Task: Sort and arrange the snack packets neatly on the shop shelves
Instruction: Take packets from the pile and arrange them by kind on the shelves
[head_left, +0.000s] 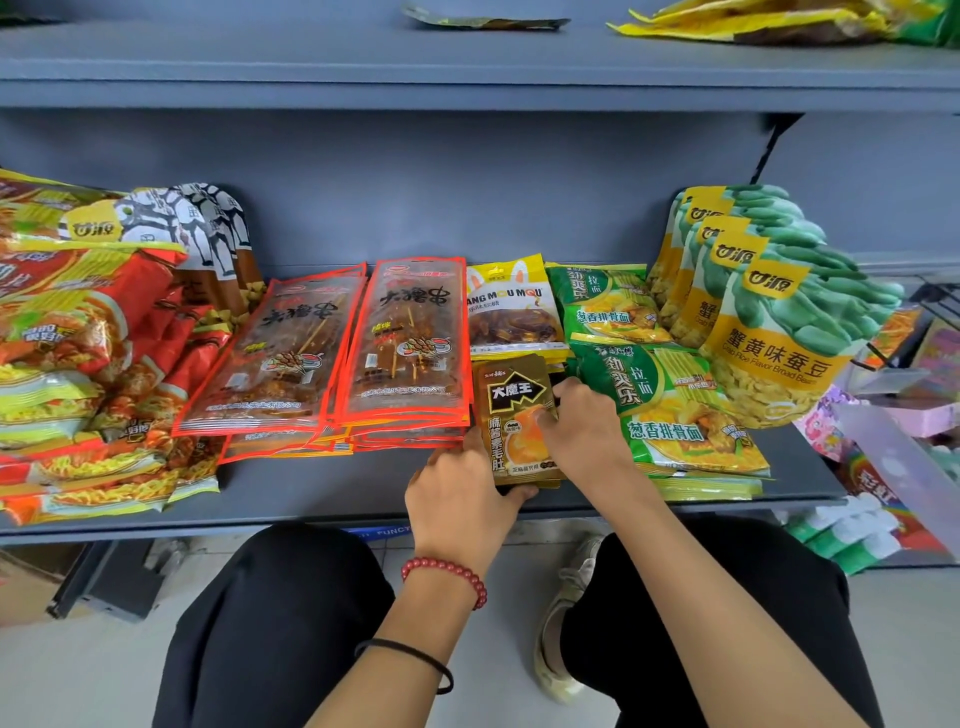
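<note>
A small stack of brown and gold snack packets (514, 415) lies at the front middle of the grey shelf (337, 499). My left hand (460, 493) grips the stack's lower left corner, thumb under its bottom edge. My right hand (582, 421) holds its right side, thumb pressed on the top packet's face. To the left lie two piles of red-edged skewer packets (410, 338). Behind the brown stack sits a yellow packet (511, 312). Green noodle packets (670, 410) lie to the right.
Red and yellow noodle bags (78, 364) are heaped at the far left. Upright yellow-green broad bean bags (769, 312) lean at the right. A shelf above (467, 78) carries yellow packets. Pink and colourful goods (893, 441) crowd the right edge. My knees are below the shelf.
</note>
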